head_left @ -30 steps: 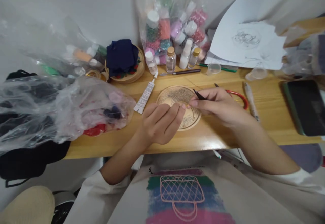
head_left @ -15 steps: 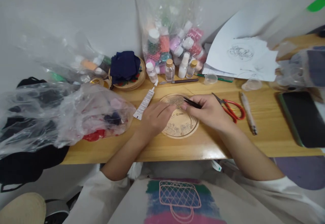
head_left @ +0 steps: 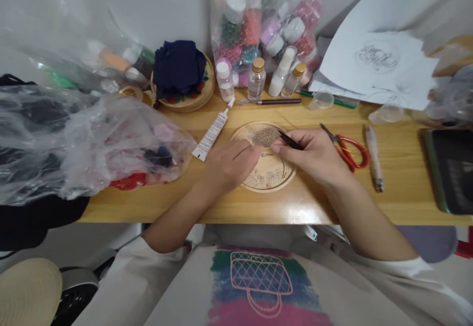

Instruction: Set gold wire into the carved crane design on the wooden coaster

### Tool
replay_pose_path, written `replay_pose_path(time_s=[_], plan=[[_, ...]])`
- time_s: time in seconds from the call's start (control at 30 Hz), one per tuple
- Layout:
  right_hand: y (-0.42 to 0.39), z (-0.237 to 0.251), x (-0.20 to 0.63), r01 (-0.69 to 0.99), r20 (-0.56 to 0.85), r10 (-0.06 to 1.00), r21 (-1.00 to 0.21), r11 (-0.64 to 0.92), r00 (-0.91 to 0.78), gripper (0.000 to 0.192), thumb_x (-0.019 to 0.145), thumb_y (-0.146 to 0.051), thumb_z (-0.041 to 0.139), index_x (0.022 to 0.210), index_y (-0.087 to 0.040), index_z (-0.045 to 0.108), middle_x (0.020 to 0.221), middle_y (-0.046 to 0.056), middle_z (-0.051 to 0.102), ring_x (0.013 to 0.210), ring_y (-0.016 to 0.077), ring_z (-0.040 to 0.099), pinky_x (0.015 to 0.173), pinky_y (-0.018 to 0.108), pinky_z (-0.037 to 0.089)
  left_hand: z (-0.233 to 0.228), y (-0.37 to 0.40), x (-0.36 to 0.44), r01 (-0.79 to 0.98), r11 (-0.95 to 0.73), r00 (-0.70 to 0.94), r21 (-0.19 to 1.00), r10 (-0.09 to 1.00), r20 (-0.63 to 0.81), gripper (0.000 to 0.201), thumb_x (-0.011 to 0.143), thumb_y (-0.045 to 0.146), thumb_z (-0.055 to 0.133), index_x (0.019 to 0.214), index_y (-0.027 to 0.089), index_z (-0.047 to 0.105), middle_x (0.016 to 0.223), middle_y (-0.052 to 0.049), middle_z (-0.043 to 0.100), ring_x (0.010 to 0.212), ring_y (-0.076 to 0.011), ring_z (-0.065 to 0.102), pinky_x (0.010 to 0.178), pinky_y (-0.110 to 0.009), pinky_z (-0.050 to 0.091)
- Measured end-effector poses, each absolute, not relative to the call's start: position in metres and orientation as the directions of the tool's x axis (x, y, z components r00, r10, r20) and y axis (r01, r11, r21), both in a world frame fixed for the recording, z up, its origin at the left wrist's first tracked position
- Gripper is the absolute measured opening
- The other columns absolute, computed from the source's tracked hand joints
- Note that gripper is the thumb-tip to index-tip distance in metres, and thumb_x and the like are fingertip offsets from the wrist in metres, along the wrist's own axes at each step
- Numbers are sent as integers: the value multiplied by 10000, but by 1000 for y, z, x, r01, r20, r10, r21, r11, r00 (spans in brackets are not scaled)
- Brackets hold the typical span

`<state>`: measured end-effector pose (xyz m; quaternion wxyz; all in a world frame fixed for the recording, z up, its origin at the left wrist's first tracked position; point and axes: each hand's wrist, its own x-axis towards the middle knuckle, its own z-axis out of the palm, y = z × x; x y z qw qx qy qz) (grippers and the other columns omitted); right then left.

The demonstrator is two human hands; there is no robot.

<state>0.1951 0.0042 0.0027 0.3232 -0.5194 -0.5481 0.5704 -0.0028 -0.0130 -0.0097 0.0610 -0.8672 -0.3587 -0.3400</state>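
A round wooden disc (head_left: 271, 180) with line drawings on it lies flat on the table between my hands. Its upper part bears a dense, dark, scale-like pattern. My right hand (head_left: 314, 153) grips black tweezers (head_left: 291, 141), tips pointing up and left over the disc. My left hand (head_left: 234, 163) rests across the disc's left side, fingers drawn together and fingertips pinched. Between the fingertips of both hands a thin yellow strand (head_left: 266, 148) shows faintly; how it is held is hidden. Beside my left hand lies a white glue tube (head_left: 211, 134).
Red-handled pliers (head_left: 349, 151), a white pen-like tool (head_left: 375, 161) and a phone (head_left: 451, 168) lie to the right. Small bottles (head_left: 256, 79) and a dark-handled tool (head_left: 279, 101) are behind the disc. A plastic bag (head_left: 111, 143) covers the left side; paper sheets (head_left: 399, 69) stand back right.
The camera view has shifted, so the table things appear moved. Both hands stay over the disc, the tweezers still in my right; a yellow strand now shows between the fingertips.
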Motion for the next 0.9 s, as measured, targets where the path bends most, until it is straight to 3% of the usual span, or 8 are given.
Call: replay_pose_path(time_s=[0.33, 0.63, 0.9], plan=[[-2, 3, 194, 270, -40, 973, -963, 23, -227, 96, 717, -263, 756, 705, -179, 713, 593, -20, 600, 521, 85, 459, 477, 230, 340, -5, -18, -5, 703, -682, 500, 202, 675, 543, 129, 965, 174, 515, 912, 184, 633, 692, 24, 656, 635, -98, 612, 580, -225, 442], [-2, 7, 203, 174, -129, 964, -981, -89, -234, 112, 742, -288, 743, 681, -198, 720, 583, -14, 583, 514, 93, 458, 472, 239, 346, -6, -18, -10, 663, -715, 495, 220, 640, 588, 86, 932, 159, 575, 993, 190, 626, 706, 19, 663, 678, -110, 631, 618, -224, 469], [-2, 6, 203, 167, -163, 959, -978, -125, -233, 208, 738, -391, 771, 674, -201, 718, 608, -3, 574, 544, 103, 456, 487, 249, 351, -7, -17, -10, 674, -721, 499, 163, 606, 620, 72, 921, 146, 596, 977, 189, 611, 687, 33, 656, 654, -103, 625, 605, -223, 470]])
